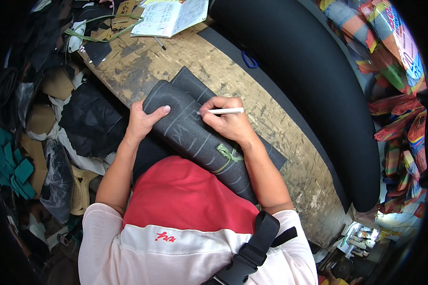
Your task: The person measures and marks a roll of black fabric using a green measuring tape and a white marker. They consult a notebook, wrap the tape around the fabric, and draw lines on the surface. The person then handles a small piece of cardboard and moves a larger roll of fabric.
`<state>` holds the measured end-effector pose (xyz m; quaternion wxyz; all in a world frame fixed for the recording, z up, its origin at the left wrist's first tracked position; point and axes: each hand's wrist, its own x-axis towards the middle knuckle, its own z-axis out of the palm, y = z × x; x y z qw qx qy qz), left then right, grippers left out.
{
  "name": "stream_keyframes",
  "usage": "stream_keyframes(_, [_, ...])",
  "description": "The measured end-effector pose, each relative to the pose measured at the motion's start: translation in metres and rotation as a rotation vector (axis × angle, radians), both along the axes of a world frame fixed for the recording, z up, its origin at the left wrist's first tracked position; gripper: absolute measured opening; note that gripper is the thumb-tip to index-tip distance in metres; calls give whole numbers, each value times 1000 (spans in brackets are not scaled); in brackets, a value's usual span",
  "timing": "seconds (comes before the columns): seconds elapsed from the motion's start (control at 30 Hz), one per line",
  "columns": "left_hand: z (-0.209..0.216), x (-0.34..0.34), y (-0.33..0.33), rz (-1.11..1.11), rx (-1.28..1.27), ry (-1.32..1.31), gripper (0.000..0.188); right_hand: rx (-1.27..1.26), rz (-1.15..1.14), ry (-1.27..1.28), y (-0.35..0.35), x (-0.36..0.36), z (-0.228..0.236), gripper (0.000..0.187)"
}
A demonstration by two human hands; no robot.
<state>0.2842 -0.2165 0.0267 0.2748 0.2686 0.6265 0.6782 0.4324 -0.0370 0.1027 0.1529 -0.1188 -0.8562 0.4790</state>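
Observation:
A folded bundle of dark grey fabric (pixel 188 135) lies slantwise across the near edge of the worktable, with pale chalk-like lines and marks on it. A green strip (pixel 229 153) is tied around its lower right part. My left hand (pixel 145 118) grips the bundle's left end, thumb on top and the other fingers hidden beneath. In my right hand (pixel 227 126) a white pen-shaped marker (pixel 229 110) is pinched, its tip at the fabric's upper face. The right wrist rests over the bundle near the tie.
The worn wooden table (pixel 142 57) carries a thick black fabric roll (pixel 309 95) along its far right side. An open notebook (pixel 169 19), a pen (pixel 160 43) and a blue loop (pixel 249 59) lie farther back. Fabric scraps (pixel 88 116) pile up at left; colourful woven bags (pixel 390 61) stand right.

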Motion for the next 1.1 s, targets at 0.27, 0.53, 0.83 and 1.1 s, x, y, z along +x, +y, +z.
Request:
stream_keyframes(0.27, [1,0,0,-7,10,-27,23,-104,-116,5,0,-5,-10,11])
stream_keyframes(0.53, [-3,0,-2,-27,26,-77,22,-130,-96,-81,4,3,-11,11])
stream_keyframes(0.83, [-4,0,-1,-24,57,-62,23,-74,-122,-129,9,1,-10,9])
stream_keyframes(1.1, [-7,0,-2,-25,66,-107,22,-114,-187,-82,5,-2,-16,10])
